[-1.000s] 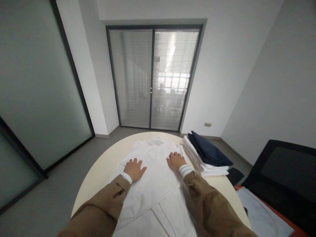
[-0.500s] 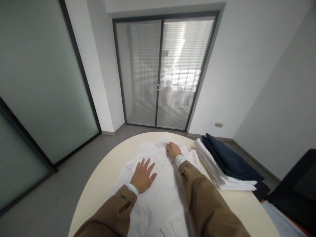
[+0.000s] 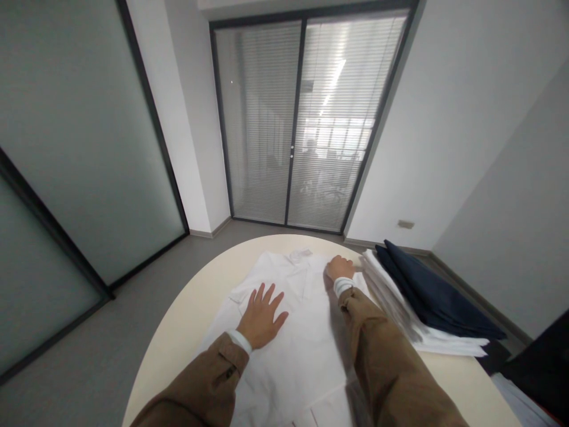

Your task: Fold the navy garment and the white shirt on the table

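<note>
A white collared shirt (image 3: 297,332) lies spread on the round table, its collar (image 3: 301,255) toward the far edge. My left hand (image 3: 260,317) rests flat on the middle of the shirt with the fingers spread. At the shirt's far right, by the shoulder, my right hand (image 3: 340,268) is closed with its fingers curled on the fabric. The fingertips are partly hidden under the hand. Part of the shirt's right side lies under my right forearm.
Right of the shirt, a stack of folded white garments (image 3: 400,314) with dark navy ones (image 3: 438,290) on top sits at the edge of the cream table (image 3: 178,332). A black chair (image 3: 544,362) stands at the right. Beyond are glass doors (image 3: 262,130) with blinds.
My right hand has moved from beside the collar rightward to the shirt's shoulder. The collar area now shows. My left hand stays flat on the shirt. The view has shifted slightly.
</note>
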`<state>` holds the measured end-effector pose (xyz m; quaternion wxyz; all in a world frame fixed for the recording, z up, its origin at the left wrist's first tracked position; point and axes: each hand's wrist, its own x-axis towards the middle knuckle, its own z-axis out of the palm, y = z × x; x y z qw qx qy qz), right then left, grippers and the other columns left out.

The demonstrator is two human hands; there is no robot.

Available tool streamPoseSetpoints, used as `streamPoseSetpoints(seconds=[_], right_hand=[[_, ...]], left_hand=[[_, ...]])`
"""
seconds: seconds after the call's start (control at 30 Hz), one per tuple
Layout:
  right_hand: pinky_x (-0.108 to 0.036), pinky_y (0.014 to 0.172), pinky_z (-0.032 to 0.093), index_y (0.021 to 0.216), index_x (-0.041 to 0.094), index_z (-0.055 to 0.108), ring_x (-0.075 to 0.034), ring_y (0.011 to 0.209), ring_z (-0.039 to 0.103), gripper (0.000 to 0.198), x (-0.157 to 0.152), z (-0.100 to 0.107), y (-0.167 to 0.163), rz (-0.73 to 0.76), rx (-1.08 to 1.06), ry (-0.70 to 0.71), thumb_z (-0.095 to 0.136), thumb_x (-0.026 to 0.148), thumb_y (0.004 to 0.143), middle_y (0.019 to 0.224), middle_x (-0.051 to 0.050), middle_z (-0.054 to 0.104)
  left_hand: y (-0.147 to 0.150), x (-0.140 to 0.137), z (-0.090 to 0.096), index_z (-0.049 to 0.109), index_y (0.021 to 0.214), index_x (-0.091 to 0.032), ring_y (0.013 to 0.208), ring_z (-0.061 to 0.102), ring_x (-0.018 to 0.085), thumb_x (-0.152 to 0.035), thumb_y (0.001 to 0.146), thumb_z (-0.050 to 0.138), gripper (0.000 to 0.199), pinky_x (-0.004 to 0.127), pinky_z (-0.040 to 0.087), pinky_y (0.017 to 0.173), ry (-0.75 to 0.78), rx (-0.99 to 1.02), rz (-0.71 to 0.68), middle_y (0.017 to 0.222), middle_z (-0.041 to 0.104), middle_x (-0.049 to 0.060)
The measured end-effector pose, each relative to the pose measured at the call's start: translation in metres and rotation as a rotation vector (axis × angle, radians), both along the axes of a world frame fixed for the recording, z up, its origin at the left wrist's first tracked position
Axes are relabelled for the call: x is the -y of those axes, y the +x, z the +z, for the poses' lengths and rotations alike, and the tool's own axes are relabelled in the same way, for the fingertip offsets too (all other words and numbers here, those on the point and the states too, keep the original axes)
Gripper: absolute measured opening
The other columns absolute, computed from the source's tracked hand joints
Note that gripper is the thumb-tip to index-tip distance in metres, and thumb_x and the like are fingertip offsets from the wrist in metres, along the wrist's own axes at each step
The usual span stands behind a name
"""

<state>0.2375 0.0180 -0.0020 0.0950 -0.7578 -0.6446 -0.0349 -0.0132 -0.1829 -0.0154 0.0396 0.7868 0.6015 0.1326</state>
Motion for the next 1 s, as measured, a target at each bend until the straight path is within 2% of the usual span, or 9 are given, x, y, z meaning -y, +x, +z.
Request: streamPoseSetpoints(seconds=[0.13,0.37,0.43,0.53,0.6,0.67,0.73,0.8,1.0], right_hand=[[-0.036,0.087,0.046,0.108,0.005,0.067,-0.030,0.110,0.061,0.034,-0.011,0.002,0.013,0.005,-0.111,-0.027,0.042,0.019,0.091,0.109,-0.025,0.066],[-0.030,0.089,0.045,0.144,0.007,0.037,-0.024,0.110,0.061,0.050,-0.013,0.001,-0.001,0.081,-0.250,-0.021,0.028,0.025,0.098,0.123,-0.021,0.062],[-0.033,0.097,0.042,0.150,0.004,0.024,-0.028,0.124,0.051,0.061,-0.006,0.001,-0.013,0.117,-0.255,-0.022,0.037,0.026,0.095,0.137,-0.024,0.051],[-0.050,0.103,0.036,0.155,0.007,0.006,-0.038,0.143,0.021,0.075,0.012,0.004,-0.034,0.067,-0.225,0.046,0.040,0.031,0.092,0.157,-0.023,0.021],[-0.054,0.104,0.035,0.155,0.014,0.010,-0.037,0.144,0.015,0.073,0.028,0.006,-0.051,0.110,-0.179,0.117,0.040,0.035,0.092,0.159,-0.019,0.016],[-0.049,0.102,0.038,0.150,0.019,0.027,-0.033,0.139,0.025,0.062,0.044,0.006,-0.066,0.248,-0.156,0.128,0.041,0.040,0.093,0.153,-0.017,0.028],[-0.045,0.098,0.040,0.142,0.022,0.040,-0.031,0.127,0.039,0.053,0.056,0.005,-0.079,0.375,-0.161,0.054,0.039,0.046,0.094,0.141,-0.016,0.042],[-0.048,0.096,0.040,0.143,0.026,0.039,-0.031,0.120,0.045,0.056,0.062,0.002,-0.087,0.449,-0.148,-0.037,0.039,0.051,0.094,0.136,-0.015,0.046],[-0.061,0.106,0.022,0.154,0.033,0.019,-0.042,0.140,0.022,0.070,0.047,-0.006,-0.089,0.418,-0.039,-0.180,0.036,0.057,0.092,0.162,-0.008,0.015]], left_hand=[[0.001,0.001,0.003,0.042,0.148,-0.026,0.148,0.015,0.033,-0.054,0.099,0.031,0.058,0.055,0.014,0.119,-0.004,0.000,-0.001,0.159,0.027,0.008],[0.001,-0.001,0.000,0.041,0.148,-0.027,0.148,0.014,0.034,-0.056,0.098,0.030,0.059,0.055,0.014,0.119,-0.008,-0.001,0.010,0.159,0.026,0.007],[0.000,-0.002,-0.003,0.040,0.149,-0.028,0.148,0.013,0.034,-0.056,0.098,0.032,0.058,0.057,0.013,0.118,0.010,-0.007,0.014,0.160,0.025,0.006],[0.000,-0.002,-0.007,0.042,0.147,-0.031,0.147,0.014,0.037,-0.056,0.097,0.036,0.056,0.060,0.013,0.117,0.059,-0.017,0.026,0.159,0.028,0.005],[0.001,-0.002,-0.008,0.047,0.144,-0.034,0.147,0.014,0.038,-0.056,0.096,0.038,0.054,0.061,0.011,0.117,0.129,-0.029,0.053,0.157,0.033,0.004],[0.001,-0.002,-0.009,0.053,0.140,-0.033,0.147,0.014,0.040,-0.055,0.096,0.040,0.051,0.062,0.010,0.116,0.212,-0.044,0.133,0.155,0.036,0.004],[0.001,-0.002,-0.009,0.056,0.137,-0.029,0.145,0.016,0.043,-0.054,0.096,0.039,0.051,0.064,0.013,0.114,0.256,-0.052,0.257,0.154,0.037,0.008],[0.001,-0.002,-0.010,0.056,0.138,-0.026,0.143,0.022,0.045,-0.053,0.096,0.040,0.053,0.064,0.020,0.112,0.243,-0.054,0.356,0.153,0.038,0.011],[-0.003,-0.006,-0.012,0.051,0.142,-0.015,0.141,0.033,0.033,-0.047,0.098,0.037,0.056,0.048,0.030,0.113,0.162,-0.074,0.334,0.152,0.039,0.016]])
